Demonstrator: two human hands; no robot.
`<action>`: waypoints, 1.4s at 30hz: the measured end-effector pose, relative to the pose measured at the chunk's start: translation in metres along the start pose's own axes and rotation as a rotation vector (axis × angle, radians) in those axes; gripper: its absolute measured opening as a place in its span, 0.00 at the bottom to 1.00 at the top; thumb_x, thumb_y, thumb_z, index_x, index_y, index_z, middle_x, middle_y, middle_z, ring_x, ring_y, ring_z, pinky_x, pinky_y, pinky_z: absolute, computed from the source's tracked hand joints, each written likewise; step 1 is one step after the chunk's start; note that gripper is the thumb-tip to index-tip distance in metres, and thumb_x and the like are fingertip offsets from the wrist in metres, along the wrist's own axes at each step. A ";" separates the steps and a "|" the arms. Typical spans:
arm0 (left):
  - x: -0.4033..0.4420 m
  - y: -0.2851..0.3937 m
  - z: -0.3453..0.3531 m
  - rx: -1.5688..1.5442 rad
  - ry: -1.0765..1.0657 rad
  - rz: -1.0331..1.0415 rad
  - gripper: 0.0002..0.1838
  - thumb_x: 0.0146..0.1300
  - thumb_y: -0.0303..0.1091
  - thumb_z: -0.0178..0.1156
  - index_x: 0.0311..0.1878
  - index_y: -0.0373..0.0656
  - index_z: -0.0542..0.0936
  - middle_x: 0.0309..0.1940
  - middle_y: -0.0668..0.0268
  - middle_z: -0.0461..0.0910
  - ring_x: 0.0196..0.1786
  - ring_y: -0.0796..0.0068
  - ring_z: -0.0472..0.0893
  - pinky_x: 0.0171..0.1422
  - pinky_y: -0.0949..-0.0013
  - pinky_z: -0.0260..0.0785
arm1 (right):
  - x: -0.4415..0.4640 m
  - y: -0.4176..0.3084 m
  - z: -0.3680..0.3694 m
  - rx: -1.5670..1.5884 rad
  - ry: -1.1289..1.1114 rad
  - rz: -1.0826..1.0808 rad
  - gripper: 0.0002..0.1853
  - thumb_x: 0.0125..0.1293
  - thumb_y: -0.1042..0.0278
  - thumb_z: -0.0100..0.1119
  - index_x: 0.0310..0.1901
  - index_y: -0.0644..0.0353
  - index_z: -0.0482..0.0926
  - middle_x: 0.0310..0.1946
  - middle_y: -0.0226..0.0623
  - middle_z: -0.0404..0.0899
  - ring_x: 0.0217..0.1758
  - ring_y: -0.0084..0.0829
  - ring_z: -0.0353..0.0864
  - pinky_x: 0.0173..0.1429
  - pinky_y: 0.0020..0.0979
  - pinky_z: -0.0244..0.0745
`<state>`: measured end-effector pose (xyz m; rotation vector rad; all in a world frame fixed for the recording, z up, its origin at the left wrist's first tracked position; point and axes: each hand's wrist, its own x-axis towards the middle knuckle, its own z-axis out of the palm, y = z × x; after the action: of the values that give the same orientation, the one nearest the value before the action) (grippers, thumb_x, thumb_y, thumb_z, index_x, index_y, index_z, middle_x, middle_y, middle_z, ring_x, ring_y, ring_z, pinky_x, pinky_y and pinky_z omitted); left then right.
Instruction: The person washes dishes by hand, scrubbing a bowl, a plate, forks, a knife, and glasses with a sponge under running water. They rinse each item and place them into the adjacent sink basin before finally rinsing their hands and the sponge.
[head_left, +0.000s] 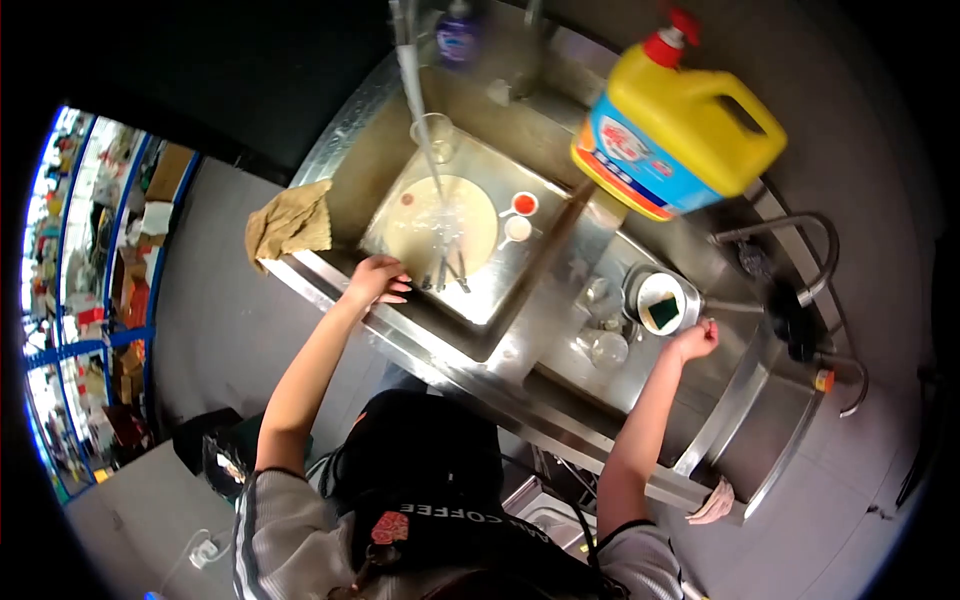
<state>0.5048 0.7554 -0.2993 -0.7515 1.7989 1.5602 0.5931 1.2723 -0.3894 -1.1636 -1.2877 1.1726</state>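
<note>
My left hand [379, 281] hangs at the front rim of the left sink basin, fingers apart, nothing held. Close by, several slim utensils [452, 272] lie on a round cream board or plate [465, 215], and water from the tap falls on it. My right hand [699, 340] is closed beside a white cup [661, 302] with a green piece inside; whatever its fingers hold, if anything, is too small to name. Clear glass items [608, 347] lie left of the cup. Two small round dishes, one red inside [524, 204] and one pale [517, 229], sit right of the board.
A large yellow jug [700, 130] with a red pump stands behind the basins. A brown cloth [292, 222] drapes over the left corner, and a pink cloth [713, 503] hangs at the lower right. A purple bottle [457, 37] is at the back, a curved faucet [828, 250] at the right.
</note>
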 end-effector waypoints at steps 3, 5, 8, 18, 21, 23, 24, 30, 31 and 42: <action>0.104 -0.021 -0.016 0.584 -0.063 0.125 0.16 0.53 0.34 0.53 0.43 0.32 0.70 0.33 0.53 0.77 0.34 0.64 0.78 0.35 0.67 0.71 | -0.086 -0.094 0.019 -0.040 -0.258 -0.182 0.08 0.59 0.76 0.49 0.40 0.67 0.69 0.36 0.36 0.72 0.36 0.25 0.71 0.42 0.25 0.67; 0.144 -0.012 0.001 0.873 0.095 0.186 0.24 0.49 0.37 0.54 0.47 0.29 0.70 0.38 0.45 0.76 0.42 0.56 0.77 0.46 0.64 0.68 | -0.134 -0.125 0.026 -0.003 -0.525 -0.236 0.06 0.60 0.75 0.49 0.39 0.65 0.71 0.33 0.34 0.73 0.33 0.22 0.71 0.38 0.22 0.67; 0.352 -0.119 -0.022 1.581 -0.512 0.526 0.21 0.50 0.41 0.55 0.46 0.39 0.73 0.41 0.45 0.75 0.46 0.58 0.75 0.49 0.63 0.67 | -0.200 -0.150 0.039 0.017 -0.908 -0.099 0.06 0.61 0.75 0.48 0.38 0.64 0.72 0.29 0.34 0.74 0.27 0.20 0.71 0.34 0.22 0.68; 0.183 -0.046 0.077 0.698 0.082 -0.222 0.37 0.45 0.61 0.56 0.47 0.34 0.75 0.49 0.54 0.73 0.54 0.60 0.72 0.55 0.63 0.65 | -0.290 -0.144 0.073 -0.140 -1.227 0.165 0.07 0.60 0.80 0.47 0.40 0.66 0.72 0.28 0.35 0.75 0.31 0.20 0.74 0.36 0.20 0.70; 0.200 -0.056 0.077 0.679 0.187 -0.180 0.33 0.48 0.61 0.54 0.39 0.36 0.78 0.42 0.54 0.77 0.48 0.57 0.76 0.49 0.63 0.69 | -0.302 -0.145 0.082 -0.159 -1.199 0.199 0.07 0.60 0.80 0.47 0.40 0.66 0.71 0.28 0.35 0.75 0.31 0.21 0.74 0.37 0.21 0.70; 0.230 -0.074 0.076 0.731 0.136 -0.002 0.30 0.50 0.60 0.53 0.36 0.37 0.79 0.38 0.55 0.78 0.42 0.59 0.78 0.44 0.63 0.71 | -0.307 -0.148 0.087 -0.192 -1.195 0.195 0.07 0.60 0.80 0.47 0.40 0.67 0.71 0.28 0.35 0.75 0.30 0.20 0.74 0.36 0.20 0.70; 0.253 -0.093 0.072 0.772 0.057 0.158 0.29 0.51 0.59 0.52 0.35 0.38 0.79 0.35 0.57 0.79 0.39 0.62 0.79 0.40 0.63 0.71 | -0.308 -0.146 0.089 -0.185 -1.184 0.207 0.07 0.60 0.80 0.47 0.40 0.66 0.71 0.28 0.35 0.75 0.30 0.20 0.73 0.36 0.20 0.70; 0.265 -0.039 0.064 0.108 -0.160 -0.209 0.16 0.57 0.40 0.49 0.23 0.37 0.74 0.17 0.62 0.73 0.16 0.69 0.72 0.18 0.65 0.64 | -0.321 -0.102 0.104 -0.213 -1.203 0.395 0.07 0.61 0.79 0.46 0.39 0.67 0.72 0.29 0.36 0.77 0.30 0.20 0.74 0.36 0.20 0.70; 0.264 -0.029 0.065 -0.059 -0.199 -0.230 0.15 0.58 0.39 0.48 0.22 0.38 0.74 0.16 0.63 0.73 0.15 0.70 0.71 0.17 0.66 0.63 | -0.324 -0.092 0.111 -0.216 -1.208 0.442 0.07 0.61 0.78 0.45 0.39 0.67 0.72 0.29 0.36 0.77 0.30 0.20 0.74 0.37 0.20 0.70; 0.267 0.058 0.052 -0.496 -1.195 -0.482 0.08 0.59 0.31 0.52 0.33 0.35 0.71 0.27 0.62 0.74 0.29 0.71 0.76 0.31 0.71 0.73 | -0.334 -0.076 0.111 -0.246 -1.098 0.609 0.10 0.60 0.74 0.46 0.39 0.68 0.73 0.30 0.39 0.78 0.31 0.25 0.76 0.39 0.23 0.72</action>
<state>0.2953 0.8111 -0.4736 -0.2637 0.3428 1.5677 0.4928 0.9305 -0.3386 -1.1350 -1.9746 2.3487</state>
